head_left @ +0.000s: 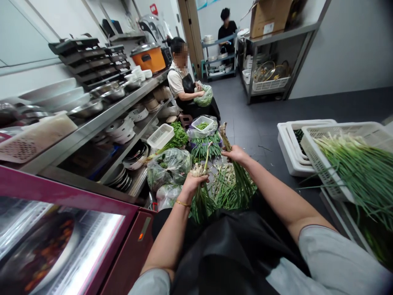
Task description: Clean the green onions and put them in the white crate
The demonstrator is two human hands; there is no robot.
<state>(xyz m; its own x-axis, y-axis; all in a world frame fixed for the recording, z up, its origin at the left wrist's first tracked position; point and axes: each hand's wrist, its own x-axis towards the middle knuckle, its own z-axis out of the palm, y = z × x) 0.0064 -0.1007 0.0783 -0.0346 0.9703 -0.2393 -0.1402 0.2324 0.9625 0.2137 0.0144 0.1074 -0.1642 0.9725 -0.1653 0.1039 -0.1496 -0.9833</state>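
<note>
My left hand (pixel 195 183) is closed round a bunch of green stalks (pixel 201 205) with pale bulb ends; one stalk sticks up above the rest. To its right, my right hand (pixel 235 155) grips another bunch (pixel 242 180), whose brownish ends (pixel 225 135) point up and whose green leaves hang down. Between and below the hands lies a heap of trimmings and green leaves (pixel 222 186). Just beyond stands a purple tub of green leaves (pixel 206 146), with a white basket on top.
Bagged greens (pixel 168 166) and a white basket (pixel 160 136) stand left, beside metal shelves (pixel 116 104). Crates of green onions (pixel 359 164) are at right. A seated person (pixel 181 82) holds a bag of greens; another person (pixel 226 30) is behind a cart (pixel 219 59).
</note>
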